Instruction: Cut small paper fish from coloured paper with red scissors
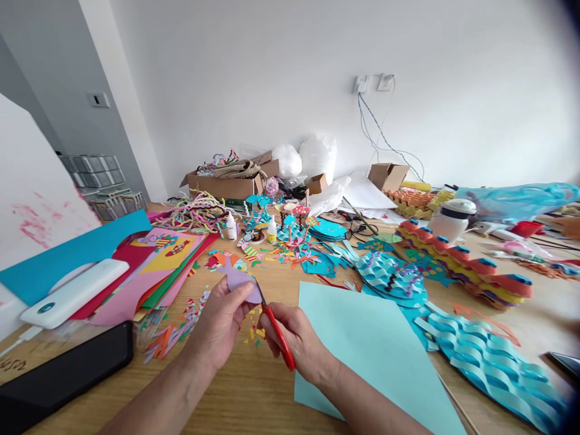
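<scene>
The left hand point(222, 323) pinches a lilac paper shape point(234, 279) with the thumb laid over its face, fingers behind, which probably keeps the thin sheet stiff while leaving its right edge free. The right hand point(299, 338) is closed around the red-handled scissors point(277, 331), whose dark blades meet that free edge; how far the blades are parted I cannot tell. Both hands hold the work above the wooden table, close together in front of the body, likely so that paper and blades can be turned against each other. Beneath and to the left lie small paper scraps point(165, 343), about where trimmings would drop. A pale blue sheet point(362, 344) lies flat under the right forearm. Farther left, coloured paper point(129, 296) is piled within reach, with a white power bank point(75, 294) on it and a black phone point(77, 371) nearer the body. Beyond the hands two glue bottles stand upright, while woven blue paper pieces point(493, 362) lie to the right, seemingly kept out of the working space.
</scene>
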{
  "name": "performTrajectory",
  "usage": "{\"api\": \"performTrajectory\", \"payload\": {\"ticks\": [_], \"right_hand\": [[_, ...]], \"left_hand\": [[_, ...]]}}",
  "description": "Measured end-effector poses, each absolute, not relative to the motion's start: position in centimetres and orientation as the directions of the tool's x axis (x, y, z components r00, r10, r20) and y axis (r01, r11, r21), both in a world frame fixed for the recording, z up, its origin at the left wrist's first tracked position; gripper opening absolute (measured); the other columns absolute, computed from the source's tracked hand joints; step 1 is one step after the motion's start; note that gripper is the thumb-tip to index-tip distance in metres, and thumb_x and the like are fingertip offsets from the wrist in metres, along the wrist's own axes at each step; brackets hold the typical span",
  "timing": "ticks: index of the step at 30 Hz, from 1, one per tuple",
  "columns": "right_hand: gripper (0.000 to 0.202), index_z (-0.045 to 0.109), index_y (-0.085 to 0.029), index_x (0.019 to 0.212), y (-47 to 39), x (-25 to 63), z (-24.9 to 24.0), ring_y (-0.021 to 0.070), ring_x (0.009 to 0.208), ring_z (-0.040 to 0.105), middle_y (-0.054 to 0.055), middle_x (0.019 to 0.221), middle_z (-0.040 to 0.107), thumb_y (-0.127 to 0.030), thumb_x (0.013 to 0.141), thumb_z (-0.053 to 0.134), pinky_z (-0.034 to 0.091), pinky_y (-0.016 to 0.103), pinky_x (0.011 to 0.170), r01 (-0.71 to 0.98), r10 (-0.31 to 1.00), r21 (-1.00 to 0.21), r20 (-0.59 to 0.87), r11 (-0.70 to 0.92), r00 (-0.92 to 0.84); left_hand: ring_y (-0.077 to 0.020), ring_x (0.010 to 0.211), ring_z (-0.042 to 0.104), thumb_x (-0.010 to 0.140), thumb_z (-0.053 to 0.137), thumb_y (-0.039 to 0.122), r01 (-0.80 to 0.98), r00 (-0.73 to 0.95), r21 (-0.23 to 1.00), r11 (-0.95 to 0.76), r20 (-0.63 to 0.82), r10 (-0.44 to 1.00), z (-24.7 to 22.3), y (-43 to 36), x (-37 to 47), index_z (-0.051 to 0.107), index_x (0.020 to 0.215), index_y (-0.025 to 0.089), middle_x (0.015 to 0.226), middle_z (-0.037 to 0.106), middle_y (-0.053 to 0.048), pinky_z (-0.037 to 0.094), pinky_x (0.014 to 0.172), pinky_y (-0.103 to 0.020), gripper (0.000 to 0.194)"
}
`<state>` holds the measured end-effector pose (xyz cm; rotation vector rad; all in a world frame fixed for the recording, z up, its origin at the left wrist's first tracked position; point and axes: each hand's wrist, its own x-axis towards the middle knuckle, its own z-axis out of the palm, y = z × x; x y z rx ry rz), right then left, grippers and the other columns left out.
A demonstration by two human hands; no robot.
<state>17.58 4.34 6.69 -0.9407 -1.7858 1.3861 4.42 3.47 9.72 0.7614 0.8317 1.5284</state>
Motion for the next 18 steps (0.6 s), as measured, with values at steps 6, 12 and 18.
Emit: {"api": "performTrajectory", "payload": {"ticks": [6, 12, 18], "right_hand": [[0.036, 0.045, -0.018, 0.059, 4.28, 17.49, 6.75, 0.0067, 0.040, 0.041, -0.006, 0.047, 0.042, -0.045, 0.083, 0.045, 0.032, 0.017, 0.038, 0.140, 0.864, -0.979, 0.061, 0.150, -0.500], [0.038, 0.043, -0.018, 0.058, 4.22, 17.54, 6.90, 0.0066, 0.040, 0.040, -0.006, 0.047, 0.042, -0.048, 0.082, 0.044, 0.032, 0.017, 0.039, 0.147, 0.866, -0.979, 0.053, 0.144, -0.497], [0.039, 0.043, -0.018, 0.058, 4.31, 17.57, 6.88, 0.0070, 0.041, 0.041, -0.005, 0.047, 0.043, -0.048, 0.083, 0.043, 0.032, 0.018, 0.040, 0.154, 0.855, -0.971, 0.081, 0.184, -0.513]], "left_hand": [[-0.0106, 0.060, 0.056, 0.062, 0.071, 0.020, -0.532, -0.086, 0.845, -0.060, 0.017, 0.996, 9.57, 3.50, 4.39, 0.063, 0.071, 0.016, 0.066, 0.064, 0.002, 0.046, 0.061, -0.022, 0.013], [-0.0102, 0.062, 0.056, 0.064, 0.070, 0.019, -0.539, -0.083, 0.839, -0.070, 0.030, 0.996, 9.38, 3.64, 4.37, 0.063, 0.075, 0.016, 0.068, 0.064, 0.002, 0.046, 0.063, -0.021, 0.013], [-0.0115, 0.064, 0.058, 0.063, 0.071, 0.020, -0.538, -0.096, 0.841, -0.061, 0.011, 0.995, 9.21, 3.64, 4.41, 0.063, 0.075, 0.016, 0.070, 0.066, 0.001, 0.046, 0.064, -0.023, 0.015]]}}
